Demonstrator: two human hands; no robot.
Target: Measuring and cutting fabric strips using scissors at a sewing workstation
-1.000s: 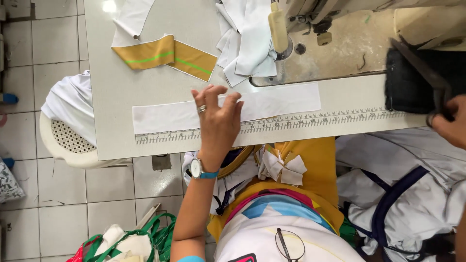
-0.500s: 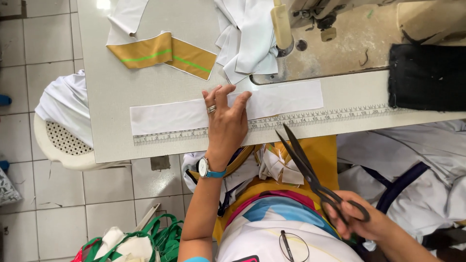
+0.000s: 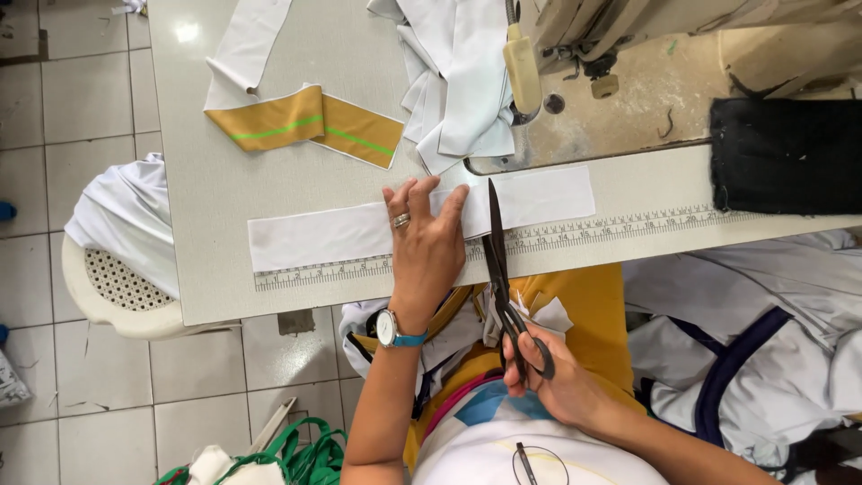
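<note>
Long flat white fabric strip (image 3: 359, 229), left hand (image 3: 426, 247) pressing, scissors (image 3: 503, 269) across.

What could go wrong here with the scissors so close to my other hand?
The scissors in the right hand lie with their blades right beside the left hand, so closing them might nick a finger. The left hand pins only the middle of the white strip; its free ends could shift off the ruler and the cut may land crooked.

White fabric strip (image 3: 359, 229), black scissors (image 3: 503, 269), green-striped mustard band (image 3: 305, 126)
</note>
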